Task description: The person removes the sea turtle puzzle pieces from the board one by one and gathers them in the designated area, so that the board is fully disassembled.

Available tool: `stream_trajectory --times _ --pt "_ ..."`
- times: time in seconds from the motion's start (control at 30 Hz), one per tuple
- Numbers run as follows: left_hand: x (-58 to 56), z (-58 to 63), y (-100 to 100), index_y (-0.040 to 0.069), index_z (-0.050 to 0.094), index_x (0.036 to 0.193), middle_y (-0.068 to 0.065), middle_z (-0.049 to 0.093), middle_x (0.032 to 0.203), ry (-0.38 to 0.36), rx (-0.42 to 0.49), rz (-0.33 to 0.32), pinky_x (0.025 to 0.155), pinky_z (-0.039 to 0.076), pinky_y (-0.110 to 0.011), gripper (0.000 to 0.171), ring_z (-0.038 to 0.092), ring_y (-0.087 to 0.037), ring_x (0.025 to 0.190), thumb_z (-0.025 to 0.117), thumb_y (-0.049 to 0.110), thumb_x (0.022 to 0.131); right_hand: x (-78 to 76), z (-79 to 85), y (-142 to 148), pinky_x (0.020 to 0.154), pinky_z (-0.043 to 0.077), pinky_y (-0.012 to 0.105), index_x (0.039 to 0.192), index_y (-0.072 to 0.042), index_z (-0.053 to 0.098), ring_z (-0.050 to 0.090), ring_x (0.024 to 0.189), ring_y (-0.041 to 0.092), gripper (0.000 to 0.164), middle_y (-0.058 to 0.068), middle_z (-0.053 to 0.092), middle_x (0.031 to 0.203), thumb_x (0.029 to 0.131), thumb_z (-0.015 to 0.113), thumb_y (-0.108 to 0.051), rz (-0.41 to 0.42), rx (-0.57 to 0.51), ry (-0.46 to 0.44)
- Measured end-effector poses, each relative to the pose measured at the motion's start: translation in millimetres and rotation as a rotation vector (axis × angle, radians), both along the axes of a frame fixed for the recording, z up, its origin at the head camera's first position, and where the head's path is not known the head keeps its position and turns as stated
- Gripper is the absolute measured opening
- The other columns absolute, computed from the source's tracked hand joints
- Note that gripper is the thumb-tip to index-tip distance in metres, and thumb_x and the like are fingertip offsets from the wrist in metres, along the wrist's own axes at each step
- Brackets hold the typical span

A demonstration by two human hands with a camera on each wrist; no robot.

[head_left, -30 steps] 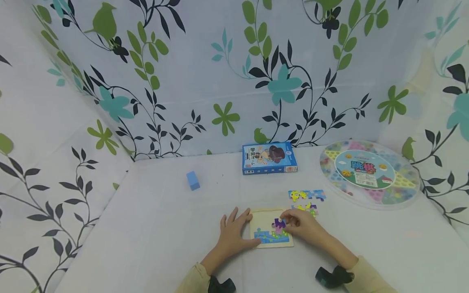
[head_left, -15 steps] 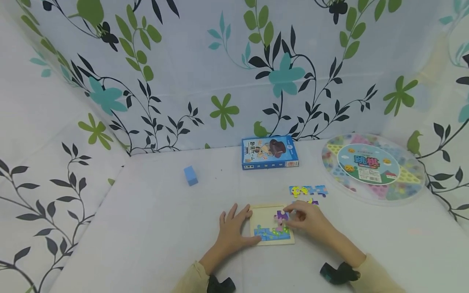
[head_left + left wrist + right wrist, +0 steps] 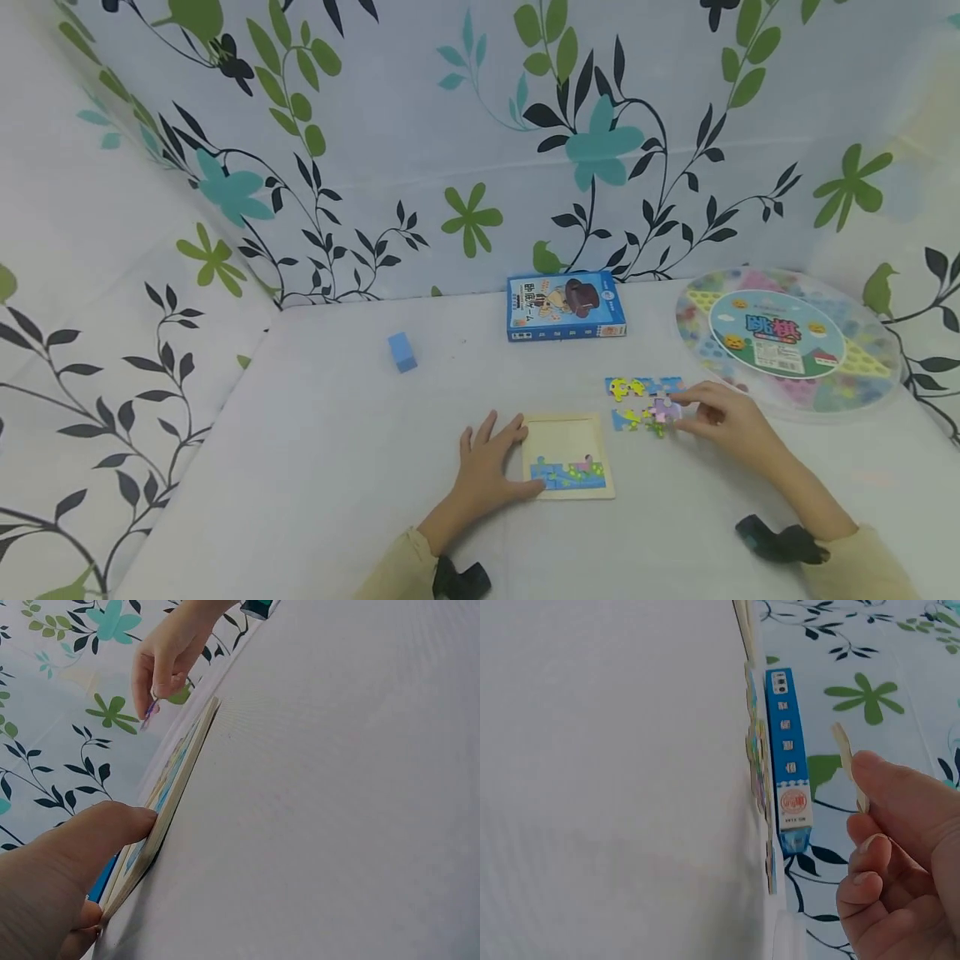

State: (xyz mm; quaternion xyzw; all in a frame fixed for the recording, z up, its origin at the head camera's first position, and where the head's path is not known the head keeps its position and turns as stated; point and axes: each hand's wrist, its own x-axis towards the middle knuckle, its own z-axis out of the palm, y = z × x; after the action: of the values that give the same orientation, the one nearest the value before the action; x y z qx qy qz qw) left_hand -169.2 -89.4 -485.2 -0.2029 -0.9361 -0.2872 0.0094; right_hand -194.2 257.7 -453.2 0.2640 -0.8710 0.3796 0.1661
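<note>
In the head view my left hand (image 3: 483,467) lies with spread fingers along the left side of a wooden puzzle tray (image 3: 531,433). Its thumb presses the lower left corner and a fingertip touches the upper left. Joined blue pieces (image 3: 558,477) and a pink one fill the tray's lower part; bare wood shows above. My right hand (image 3: 731,425) pinches a purple jigsaw piece (image 3: 663,408) between thumb and forefinger. In the right wrist view this piece (image 3: 844,750) appears edge-on, off the table. Loose jigsaw pieces (image 3: 626,388) lie in two rows under and beside it.
A blue box (image 3: 566,307) stands behind the tray near the back cloth. To the right is a round, clear-lidded board game (image 3: 780,333). A small blue block (image 3: 402,352) sits at the back left. Patterned cloth (image 3: 360,167) walls the white table.
My right hand has carried the purple piece from the tray rightward, over the loose pieces. My left hand stays at the tray. The head view has shifted slightly.
</note>
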Motion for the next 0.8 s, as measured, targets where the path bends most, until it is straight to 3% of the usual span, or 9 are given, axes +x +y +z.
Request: stream_trajectory --times 0.07,0.17,0.23,0.3,0.37,0.43,0.53,0.8 --pt "-1.8 -1.1 2.5 0.013 0.049 0.127 0.002 0.037 0.138 0.011 -0.004 -0.010 0.097 0.004 -0.057 0.076 0.015 -0.028 0.131 0.067 0.054 0.066 0.1 -1.8 12.0 0.049 0.032 0.017 0.093 -0.005 0.067 0.040 0.057 0.003 0.030 -0.006 0.056 0.078 0.065 0.077 -0.001 -0.011 0.014 -0.009" --pt "-3.5 -1.9 4.1 0.014 0.049 0.127 0.003 0.036 0.139 0.024 -0.022 -0.012 0.098 0.004 -0.057 0.076 0.014 -0.027 0.131 0.067 0.054 0.066 0.3 -4.4 23.8 0.075 0.039 0.016 0.093 -0.006 0.067 0.040 0.054 0.004 0.029 -0.008 0.053 0.072 0.066 0.076 -0.002 -0.022 0.023 -0.054" --pt "-2.9 -2.7 2.9 0.014 0.050 0.127 0.004 0.036 0.139 0.022 -0.034 -0.004 0.098 0.004 -0.057 0.076 0.014 -0.027 0.131 0.067 0.055 0.066 0.0 -5.7 27.3 0.094 0.032 0.025 0.093 -0.005 0.067 0.039 0.052 0.005 0.028 -0.010 0.050 0.067 0.067 0.076 -0.003 -0.020 0.019 -0.086" --pt "-0.8 -3.7 0.0 0.014 0.050 0.126 0.003 0.036 0.139 0.013 -0.044 0.007 0.097 0.004 -0.057 0.075 0.015 -0.027 0.131 0.067 0.055 0.066 -0.9 -7.5 27.3 0.103 0.017 0.028 0.094 -0.004 0.067 0.040 0.051 0.005 0.027 -0.011 0.048 0.062 0.068 0.075 -0.004 -0.022 0.014 -0.125" --pt "1.0 -3.3 -2.3 0.014 0.050 0.126 0.003 0.036 0.139 0.001 -0.042 0.015 0.098 0.004 -0.057 0.075 0.014 -0.028 0.131 0.068 0.055 0.066 -1.2 -8.0 26.5 0.093 0.033 0.024 0.094 -0.003 0.067 0.040 0.051 0.006 0.025 -0.010 0.048 0.061 0.070 0.075 -0.005 -0.026 0.022 -0.159" --pt "2.4 -5.9 -4.6 0.014 0.050 0.126 0.003 0.037 0.139 0.001 -0.030 0.023 0.098 0.003 -0.057 0.075 0.015 -0.027 0.131 0.067 0.056 0.066 -0.7 -9.6 25.3 0.070 0.042 0.019 0.094 -0.003 0.067 0.040 0.051 0.005 0.025 -0.010 0.048 0.061 0.071 0.074 -0.007 -0.038 0.036 -0.196" --pt "4.6 -5.4 -5.5 0.013 0.051 0.125 0.002 0.037 0.138 -0.007 -0.014 0.020 0.098 0.003 -0.057 0.075 0.015 -0.028 0.131 0.067 0.056 0.066 0.3 -13.5 25.6 0.047 0.033 0.021 0.094 -0.003 0.067 0.039 0.052 0.005 0.025 -0.010 0.047 0.062 0.071 0.074 -0.009 -0.051 0.060 -0.207" --pt "0.8 -3.5 -1.8 0.012 0.051 0.125 0.001 0.038 0.138 0.028 -0.009 -0.002 0.097 0.005 -0.058 0.075 0.017 -0.030 0.130 0.068 0.054 0.066 -0.1 -16.5 31.4 0.051 0.032 0.020 0.094 -0.002 0.068 0.040 0.054 0.003 0.026 -0.013 0.048 0.065 0.069 0.075 -0.006 -0.068 0.104 -0.125"
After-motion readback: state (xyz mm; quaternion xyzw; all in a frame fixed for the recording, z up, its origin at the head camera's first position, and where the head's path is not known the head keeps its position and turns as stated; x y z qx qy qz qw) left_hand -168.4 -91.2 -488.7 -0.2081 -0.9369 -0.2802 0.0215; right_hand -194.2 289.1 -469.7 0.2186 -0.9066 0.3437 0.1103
